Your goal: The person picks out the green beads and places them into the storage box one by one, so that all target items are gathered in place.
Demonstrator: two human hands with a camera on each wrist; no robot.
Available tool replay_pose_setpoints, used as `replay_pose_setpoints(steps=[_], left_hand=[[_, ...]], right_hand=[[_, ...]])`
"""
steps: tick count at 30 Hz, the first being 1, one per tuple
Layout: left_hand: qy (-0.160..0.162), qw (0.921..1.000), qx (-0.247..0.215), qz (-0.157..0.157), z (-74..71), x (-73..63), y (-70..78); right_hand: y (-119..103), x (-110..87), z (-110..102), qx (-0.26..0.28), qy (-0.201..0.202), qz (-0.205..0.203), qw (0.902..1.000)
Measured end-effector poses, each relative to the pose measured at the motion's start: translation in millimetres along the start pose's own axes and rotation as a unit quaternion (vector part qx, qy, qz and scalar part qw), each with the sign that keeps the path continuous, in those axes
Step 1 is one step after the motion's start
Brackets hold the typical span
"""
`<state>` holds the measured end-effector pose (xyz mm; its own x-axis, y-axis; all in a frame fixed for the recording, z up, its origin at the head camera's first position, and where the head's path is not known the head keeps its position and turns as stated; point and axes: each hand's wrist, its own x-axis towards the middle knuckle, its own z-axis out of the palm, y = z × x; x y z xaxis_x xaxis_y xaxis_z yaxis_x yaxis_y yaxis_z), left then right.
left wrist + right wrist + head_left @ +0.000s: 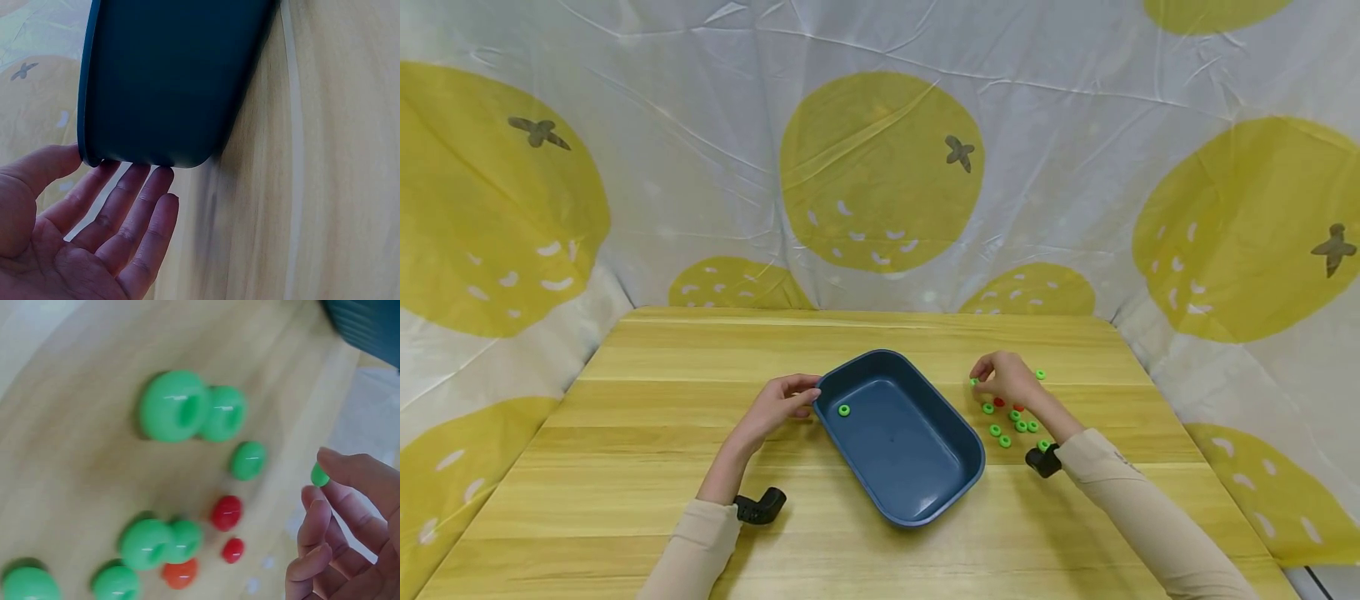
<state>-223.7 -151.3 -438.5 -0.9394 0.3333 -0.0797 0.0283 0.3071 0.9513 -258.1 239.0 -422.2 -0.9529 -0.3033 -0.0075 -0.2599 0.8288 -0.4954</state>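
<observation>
My left hand [775,407] is at the left corner of a dark blue plastic basin [891,437], the thumb on its rim and the fingertips against the outer wall, as the left wrist view shows. One green ring [844,411] lies inside the basin near that corner. Right of the basin, my right hand [1006,379] pinches another small green ring [320,475] between thumb and forefinger, above the table. Several green rings [175,406] lie scattered beneath and beside this hand, with a few red pieces [226,513] among them.
The light wooden table [647,450] carries everything. A white cloth [700,167] with yellow fruit prints hangs behind it and at both sides. Black wrist cameras [762,506] stick out from both wrists close to the table.
</observation>
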Motion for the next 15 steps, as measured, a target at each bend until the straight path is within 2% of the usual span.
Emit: replay_pose_setpoints(steps=[15], left_hand=[[0.002, 1.0000, -0.004, 0.000, 0.0, 0.4, -0.4]], right_hand=[[-57.4, 7.1, -25.7, 0.031, 0.004, -0.059, 0.9977]])
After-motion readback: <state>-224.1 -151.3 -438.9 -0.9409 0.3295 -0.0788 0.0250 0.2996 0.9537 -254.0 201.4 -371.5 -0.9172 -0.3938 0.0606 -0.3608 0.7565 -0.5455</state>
